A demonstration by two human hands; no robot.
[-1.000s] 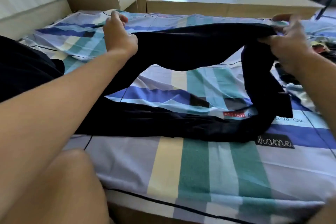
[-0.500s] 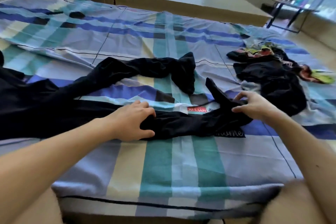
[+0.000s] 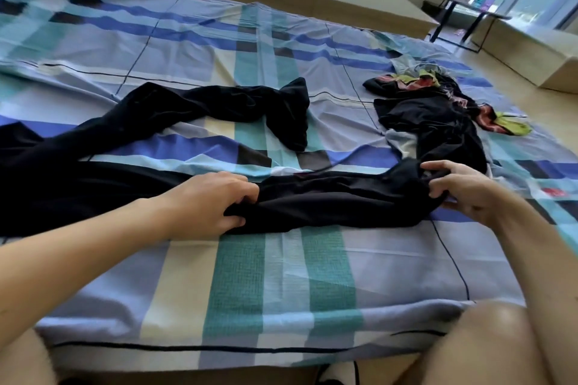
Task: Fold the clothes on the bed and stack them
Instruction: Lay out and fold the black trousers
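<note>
Black garment [image 3: 328, 197] lies stretched across plaid bed [image 3: 281, 284], near front edge | left hand [image 3: 215, 200] palm down, fingers curled, bunching its middle | right hand [image 3: 459, 194] fingers curled, gripping its end | red label [image 3: 552, 192] on sheet: blurred, unreadable | 1 clothes pile [image 3: 438, 116] just beyond right hand

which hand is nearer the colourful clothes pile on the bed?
Right. The right hand grips the black garment at its end, right by the near edge of the colourful clothes pile. The left hand grips the same garment well off to the pile's left.
</note>
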